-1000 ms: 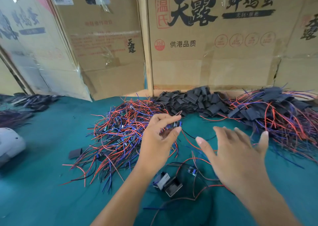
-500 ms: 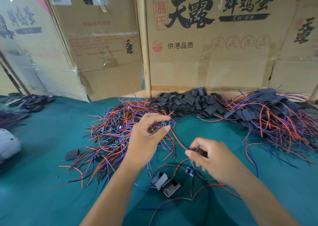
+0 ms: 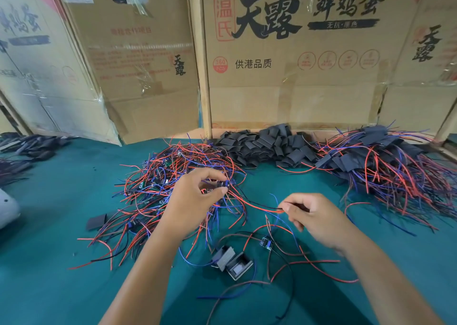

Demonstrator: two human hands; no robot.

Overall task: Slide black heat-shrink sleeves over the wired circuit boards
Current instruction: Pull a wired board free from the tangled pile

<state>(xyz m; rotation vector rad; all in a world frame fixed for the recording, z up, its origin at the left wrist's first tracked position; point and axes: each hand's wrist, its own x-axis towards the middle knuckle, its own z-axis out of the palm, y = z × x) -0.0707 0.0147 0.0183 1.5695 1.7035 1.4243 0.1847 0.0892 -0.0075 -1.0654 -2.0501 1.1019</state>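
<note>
Table (image 3: 49, 263) cover looks like matt teal felt-ish cloth. Boxes (image 3: 284, 89) are plain brown cardboard with glossy tape strips. Sleeves (image 3: 267, 144) are matt black; wires (image 3: 173, 176) have smooth plastic-looking insulation.

Left hand (image 3: 195, 196) pinches a circuit board (image 3: 223, 185) — right hand (image 3: 314, 216) pinches its wires (image 3: 257, 204).

Small circuit board (image 3: 223, 185) pinched above the green table, its red and black wires (image 3: 257, 204) stretched rightward, heap of flat black sleeves (image 3: 267, 145) behind
</note>
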